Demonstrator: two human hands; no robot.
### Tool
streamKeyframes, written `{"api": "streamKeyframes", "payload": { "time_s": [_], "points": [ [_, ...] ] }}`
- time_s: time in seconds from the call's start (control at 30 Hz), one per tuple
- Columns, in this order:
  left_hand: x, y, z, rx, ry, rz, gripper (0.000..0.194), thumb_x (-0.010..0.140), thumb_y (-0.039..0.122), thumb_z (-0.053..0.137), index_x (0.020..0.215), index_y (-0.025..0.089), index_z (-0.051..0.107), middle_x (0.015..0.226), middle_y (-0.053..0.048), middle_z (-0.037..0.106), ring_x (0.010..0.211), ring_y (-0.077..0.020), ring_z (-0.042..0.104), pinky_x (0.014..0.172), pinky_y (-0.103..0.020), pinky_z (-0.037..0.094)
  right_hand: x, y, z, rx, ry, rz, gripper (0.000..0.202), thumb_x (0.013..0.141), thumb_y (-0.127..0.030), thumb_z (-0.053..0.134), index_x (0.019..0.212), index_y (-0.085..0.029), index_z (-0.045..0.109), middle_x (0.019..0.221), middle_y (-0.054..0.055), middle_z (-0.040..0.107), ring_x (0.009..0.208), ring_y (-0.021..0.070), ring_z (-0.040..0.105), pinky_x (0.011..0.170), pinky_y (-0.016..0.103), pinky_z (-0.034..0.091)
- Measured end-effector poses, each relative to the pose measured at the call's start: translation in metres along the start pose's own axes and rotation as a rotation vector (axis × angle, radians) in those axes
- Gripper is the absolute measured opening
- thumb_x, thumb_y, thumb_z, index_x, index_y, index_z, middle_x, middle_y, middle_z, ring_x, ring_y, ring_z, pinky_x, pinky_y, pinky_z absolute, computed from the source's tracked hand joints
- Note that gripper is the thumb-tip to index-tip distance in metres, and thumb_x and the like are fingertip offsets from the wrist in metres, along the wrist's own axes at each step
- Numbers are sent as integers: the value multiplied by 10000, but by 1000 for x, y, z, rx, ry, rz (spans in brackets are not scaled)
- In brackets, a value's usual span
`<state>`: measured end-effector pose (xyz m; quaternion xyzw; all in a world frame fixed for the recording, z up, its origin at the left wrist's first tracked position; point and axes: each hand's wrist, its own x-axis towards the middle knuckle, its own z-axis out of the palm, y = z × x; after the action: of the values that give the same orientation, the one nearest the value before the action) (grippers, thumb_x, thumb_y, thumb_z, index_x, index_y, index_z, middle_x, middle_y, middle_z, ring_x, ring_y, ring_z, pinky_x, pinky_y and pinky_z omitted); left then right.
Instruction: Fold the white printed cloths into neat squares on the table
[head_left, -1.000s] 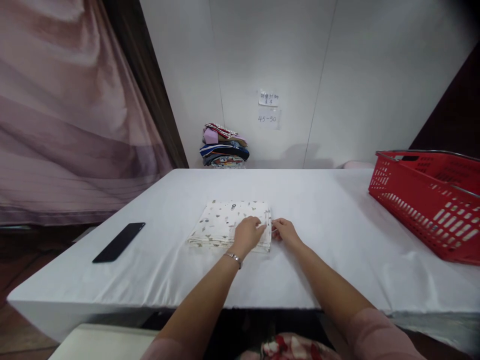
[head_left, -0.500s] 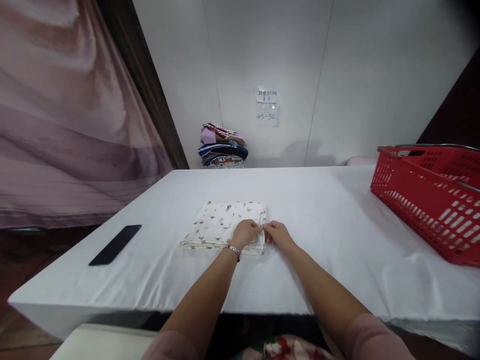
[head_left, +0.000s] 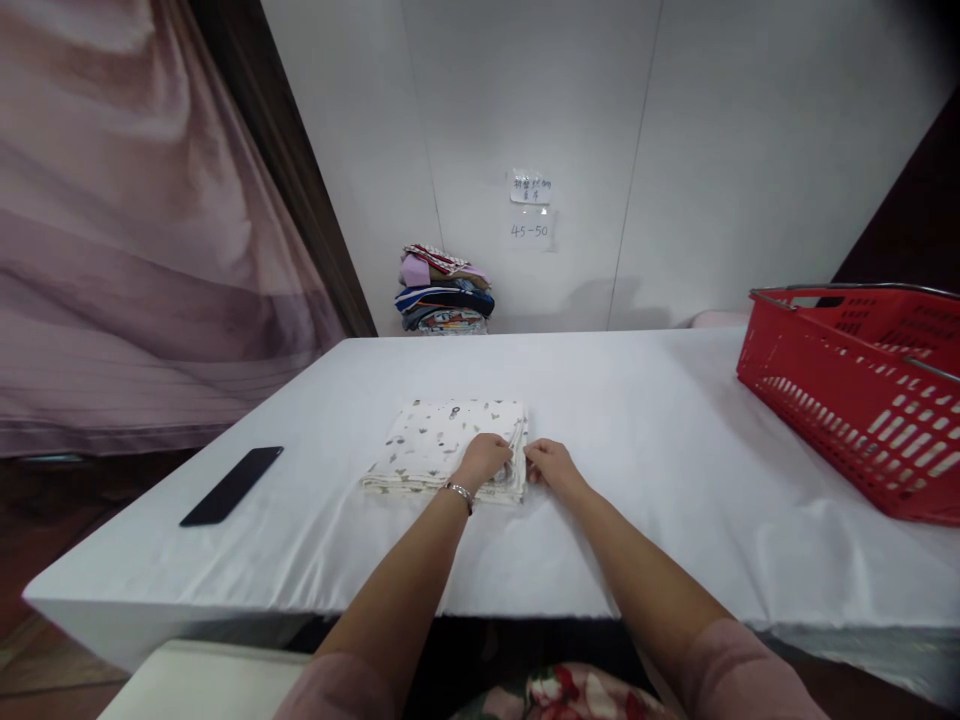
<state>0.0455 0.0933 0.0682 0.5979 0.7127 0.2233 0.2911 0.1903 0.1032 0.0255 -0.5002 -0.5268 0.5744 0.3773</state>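
A white cloth (head_left: 427, 438) with small scattered prints lies folded in layers on the white-covered table (head_left: 615, 400). My left hand (head_left: 486, 458), with a bracelet at the wrist, rests over the cloth's right part, its fingers pinched on the top layer near the right edge. At that right edge, my right hand (head_left: 549, 465) has thumb and fingers closed on the border of the cloth. The fingertips of both hands are small in the view.
A black phone-like slab (head_left: 232, 487) lies on the table at the left. A red basket (head_left: 847, 390) stands at the right. Folded fabrics (head_left: 444, 295) are stacked at the back, by the wall with paper signs (head_left: 531, 230). A pink curtain (head_left: 150, 250) hangs at left.
My left hand has shifted slightly left, away from my right hand, and the top layer near the right edge looks lifted or bunched. My right hand has stayed nearly in place.
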Motion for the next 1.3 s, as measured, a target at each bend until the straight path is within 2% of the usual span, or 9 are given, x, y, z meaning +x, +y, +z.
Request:
{"api": "streamKeyframes", "payload": {
  "time_s": [0.1,0.23,0.37,0.53,0.67,0.77,0.97,1.13,1.3],
  "points": [
    [-2,0,-2,9,0,5,99,679,196,536,681,144,620,605,-3,594,570,-107,520,505,-208,348,-8,-2,0,-37,-34,6,178,761,-314,578,666,-183,505,479,-48,569,323,68,472,323,176,277],
    [-5,3,-1,45,-6,9,132,658,189,543,759,159,622,680,-21,641,653,-135,574,561,-219,378,-15,-4,-1,-53,-78,51,166,749,-250,585,643,-191,472,448,-55,555,324,71,476,324,172,268],
    [-14,11,2,149,-11,14,345,614,192,578,959,194,597,881,-39,666,798,-175,593,619,-239,386,-17,-3,-4,-84,-164,83,130,725,-187,564,634,-187,472,451,-54,568,319,68,478,302,167,230],
    [-33,18,2,245,-95,72,528,636,245,591,1155,235,491,981,-42,642,839,-181,597,631,-237,393,-19,-1,-8,-92,-240,123,111,705,-141,533,614,-177,479,494,-27,616,332,69,494,294,170,218],
    [-50,18,1,300,-59,121,532,628,265,619,1144,222,499,1084,-76,603,926,-211,582,684,-251,404,-21,-4,-8,-72,-276,132,133,731,-154,513,602,-174,483,475,-31,601,334,63,485,304,170,230],
    [-59,15,0,307,-15,144,504,669,241,580,1162,194,491,1053,-86,616,937,-220,579,702,-264,401,-23,-6,-8,-54,-292,133,169,768,-200,514,603,-172,495,482,-30,602,335,61,482,307,174,239],
    [-60,9,-6,224,-42,123,396,710,171,539,1105,185,535,975,-58,658,898,-194,592,708,-262,400,-29,-6,-7,-47,-364,173,260,785,-331,568,591,-168,508,475,-30,589,334,56,470,300,175,238],
    [-61,-1,-11,90,-51,185,274,747,295,569,1004,203,590,938,-32,668,869,-174,598,702,-251,414,-32,-7,-8,-5,-378,169,248,765,-314,582,584,-163,503,476,-34,584,333,53,468,296,168,232],
    [-68,-7,-12,183,13,284,239,709,343,633,898,197,638,941,-36,653,877,-187,577,738,-271,407,-33,-6,-6,68,-377,183,223,767,-279,560,589,-161,498,468,-37,572,320,53,462,293,164,221]
  ]
}}
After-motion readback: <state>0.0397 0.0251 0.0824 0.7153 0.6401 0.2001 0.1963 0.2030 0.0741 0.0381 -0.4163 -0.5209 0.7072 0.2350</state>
